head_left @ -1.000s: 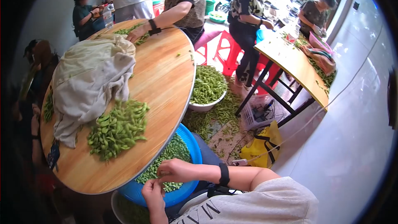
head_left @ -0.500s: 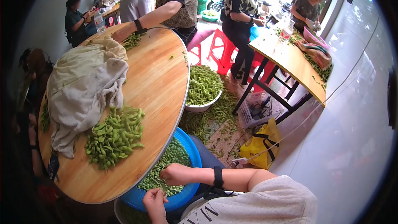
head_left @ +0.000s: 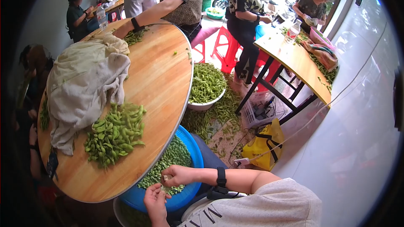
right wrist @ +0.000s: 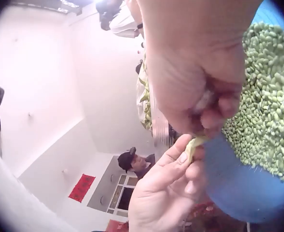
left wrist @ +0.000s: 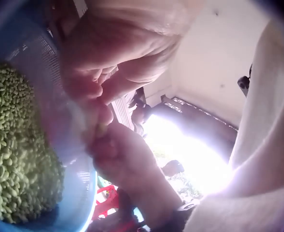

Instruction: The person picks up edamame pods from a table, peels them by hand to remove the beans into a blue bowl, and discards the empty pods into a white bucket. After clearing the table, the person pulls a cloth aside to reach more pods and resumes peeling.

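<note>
Over a blue basin [head_left: 195,176] of shelled green soybeans [head_left: 174,153], both hands meet at an edamame pod [right wrist: 192,147]. The left hand [head_left: 155,201] pinches it between thumb and fingertips, palm turned up in the right wrist view. From the other side comes the right hand [head_left: 179,175], its curled fingers gripping the pod's upper end. Something pale shows inside the curled right fingers in the right wrist view; its kind is blurred. In the left wrist view the pod is mostly hidden by the fingers.
A heap of unshelled pods [head_left: 113,136] lies on the round wooden table [head_left: 155,96], beside a pale cloth [head_left: 84,88]. A white bowl of pods [head_left: 206,84] stands on the pod-strewn floor. At right are a yellow bag [head_left: 265,147] and a cable [head_left: 315,120]. Several people work at tables.
Half a second ago the hands were apart, the right one over the beans. Now they are together again at a pod. The head view has shifted slightly over the second.
</note>
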The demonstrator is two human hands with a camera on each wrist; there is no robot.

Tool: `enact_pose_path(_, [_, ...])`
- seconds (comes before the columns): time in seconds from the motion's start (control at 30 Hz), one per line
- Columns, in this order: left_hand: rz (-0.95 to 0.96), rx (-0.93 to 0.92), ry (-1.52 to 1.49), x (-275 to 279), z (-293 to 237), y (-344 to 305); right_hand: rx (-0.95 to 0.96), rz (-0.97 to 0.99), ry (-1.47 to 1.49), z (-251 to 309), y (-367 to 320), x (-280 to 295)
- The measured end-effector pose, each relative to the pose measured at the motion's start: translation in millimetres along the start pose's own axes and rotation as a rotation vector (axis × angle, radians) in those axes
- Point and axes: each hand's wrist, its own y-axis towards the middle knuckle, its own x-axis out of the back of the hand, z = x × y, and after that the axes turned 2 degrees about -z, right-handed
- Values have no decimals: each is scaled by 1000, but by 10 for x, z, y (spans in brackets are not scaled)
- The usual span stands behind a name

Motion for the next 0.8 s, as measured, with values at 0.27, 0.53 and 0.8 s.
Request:
enact_pose_path(0.27, [-103,-61,164,76,99,-19,393,-265,-576,245,-86,-173])
enact_pose_path(0.53, [-480,-98,428,817,153,-150,519,-447,-745,836,61,61])
enact_pose_path(0.8, [-405,-112,865,1277,-33,-340,362,-590,-1133,1067,535,316])
